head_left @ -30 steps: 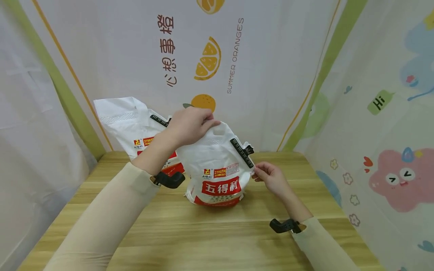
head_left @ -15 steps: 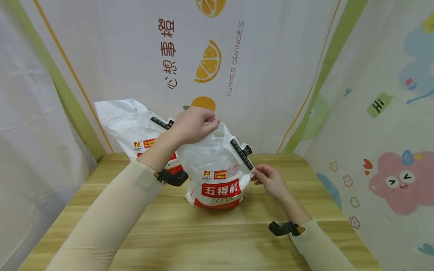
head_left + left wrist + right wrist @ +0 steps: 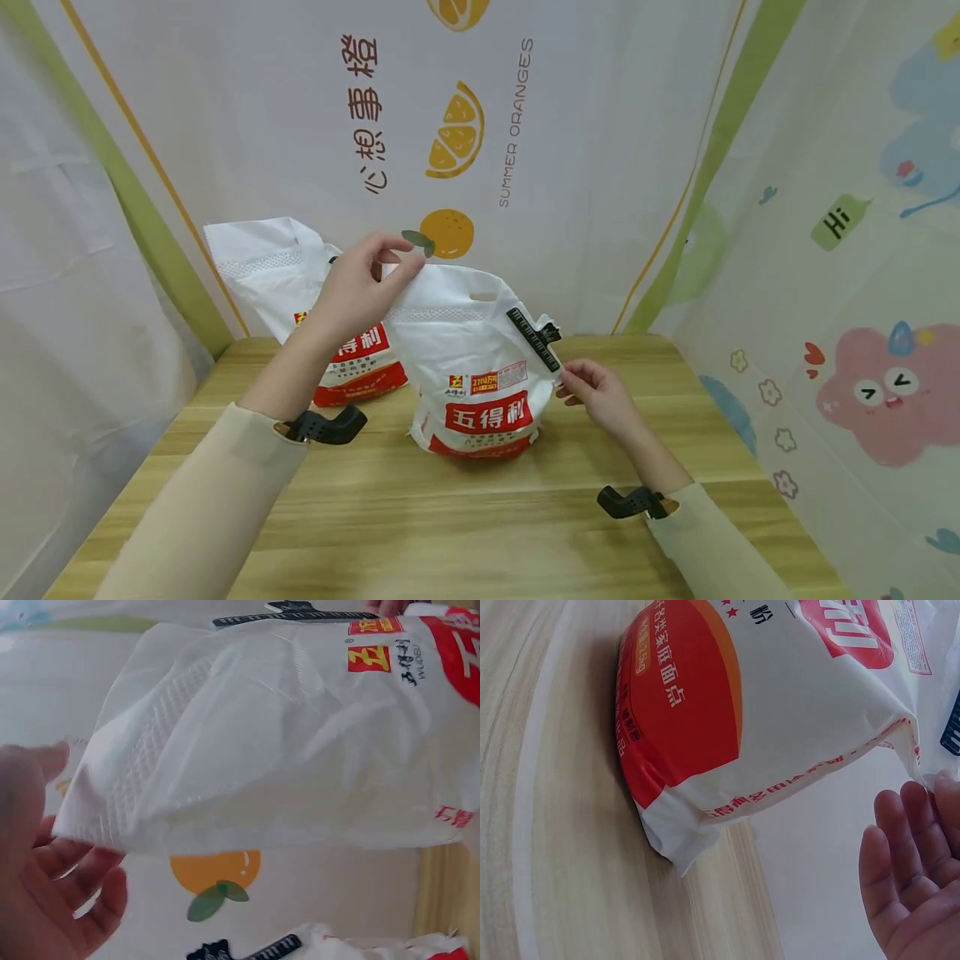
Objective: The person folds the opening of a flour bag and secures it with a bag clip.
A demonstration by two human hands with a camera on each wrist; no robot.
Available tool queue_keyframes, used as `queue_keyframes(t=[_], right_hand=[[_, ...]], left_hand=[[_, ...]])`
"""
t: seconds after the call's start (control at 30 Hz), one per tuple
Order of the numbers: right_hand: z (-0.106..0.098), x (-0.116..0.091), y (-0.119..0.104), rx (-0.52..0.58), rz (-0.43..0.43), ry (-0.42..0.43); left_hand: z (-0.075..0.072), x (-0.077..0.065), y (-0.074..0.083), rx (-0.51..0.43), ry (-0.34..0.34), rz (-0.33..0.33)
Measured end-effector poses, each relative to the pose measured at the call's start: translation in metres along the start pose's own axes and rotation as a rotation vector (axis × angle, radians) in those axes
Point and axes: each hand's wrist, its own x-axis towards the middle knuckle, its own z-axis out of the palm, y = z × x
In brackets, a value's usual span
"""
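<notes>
A white and red flour bag (image 3: 450, 350) stands on the wooden table in the head view, its flat top with a handle slot raised. A black clip (image 3: 534, 340) grips the bag's upper right edge. My left hand (image 3: 360, 279) is at the bag's top left corner; in the left wrist view its thumb and fingers (image 3: 97, 892) are spread apart, with the corner overlapping the fingers. Just below the clip, my right hand (image 3: 600, 396) pinches the bag's side edge between thumb and forefinger. Its other fingers (image 3: 889, 847) lie loosely bent in the right wrist view.
Behind to the left stands a second flour bag (image 3: 360, 375), partly hidden by my left hand and arm. Its black clip (image 3: 277, 948) shows in the left wrist view. A printed cloth (image 3: 600, 167) hangs behind the wooden table (image 3: 450, 525).
My left hand has let go of the bag's top edge and moved left to its corner, so the folded top has spread out. My right hand stays in place.
</notes>
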Motion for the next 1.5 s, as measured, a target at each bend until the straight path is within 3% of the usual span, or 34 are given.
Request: queue_keyframes(t=[0.1, 0.2, 0.4, 0.47, 0.67, 0.77, 0.97, 1.13, 1.3, 1.4, 1.5], right_hand=[[0.0, -0.001, -0.001, -0.003, 0.0, -0.002], [0.001, -0.001, -0.001, -0.01, -0.002, 0.009], [0.002, 0.001, -0.001, -0.018, -0.009, 0.053], [0.002, 0.0, -0.002, -0.019, -0.012, 0.056], [0.0, -0.003, -0.006, -0.007, -0.01, 0.051], [0.001, -0.001, -0.005, -0.007, -0.023, 0.042], [0.004, -0.001, -0.005, -0.018, -0.035, 0.082], [0.005, -0.004, -0.009, -0.024, -0.045, 0.117], [0.005, -0.006, -0.01, -0.096, -0.067, 0.181], [0.004, -0.006, -0.008, -0.126, -0.077, 0.184], [0.002, -0.006, -0.005, -0.108, -0.082, 0.155]], left_hand=[[-0.004, -0.011, -0.014, -0.1, -0.075, -0.079], [-0.004, -0.018, -0.025, -0.145, -0.098, -0.085], [0.007, -0.026, -0.038, -0.16, 0.093, 0.046], [0.012, -0.029, -0.042, -0.201, 0.109, 0.046], [0.026, -0.05, -0.068, -0.353, -0.042, -0.074], [0.034, -0.059, -0.08, -0.401, -0.054, -0.066], [0.042, -0.059, -0.078, -0.507, 0.022, -0.009], [0.047, -0.057, -0.075, -0.561, 0.129, 0.016], [0.053, -0.057, -0.072, -0.569, 0.237, 0.1], [0.055, -0.058, -0.073, -0.567, 0.246, 0.12], [0.053, -0.06, -0.076, -0.559, 0.206, 0.088]])
